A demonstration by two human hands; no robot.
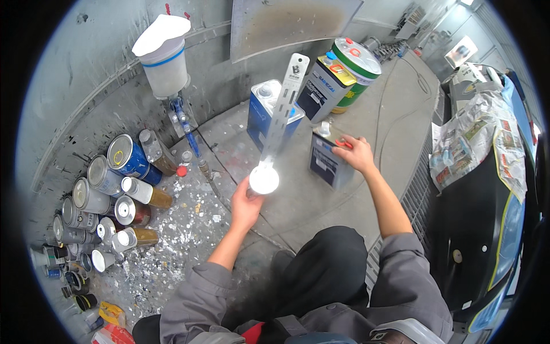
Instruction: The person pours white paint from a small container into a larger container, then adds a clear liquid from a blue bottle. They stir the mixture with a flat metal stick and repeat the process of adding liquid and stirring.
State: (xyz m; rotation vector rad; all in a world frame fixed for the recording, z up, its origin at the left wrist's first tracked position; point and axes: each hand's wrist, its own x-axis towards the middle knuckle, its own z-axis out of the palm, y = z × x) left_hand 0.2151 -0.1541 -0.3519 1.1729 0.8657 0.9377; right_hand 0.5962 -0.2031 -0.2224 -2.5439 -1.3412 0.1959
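My left hand (245, 205) is closed around a small cup (264, 180) with bright white contents. A long slotted metal mixing stick (284, 109) stands tilted in the cup, its upper end leaning away from me. My right hand (356, 153) grips the red handle of a small rectangular metal can (327, 161), dark blue on its side, with a pale spout on top. The can is to the right of the cup and looks slightly blurred; whether it touches the floor I cannot tell. Beyond the stick stands a blue and white rectangular can (269, 132), partly hidden by it.
A dark can with a yellow top (322, 89) and a green and white drum (356, 66) stand farther back. Several paint tins (127, 155) and bottles line the left wall below a white filter bucket (165, 66). At right are a floor grating (415, 206) and a newspaper-masked black panel (470, 229).
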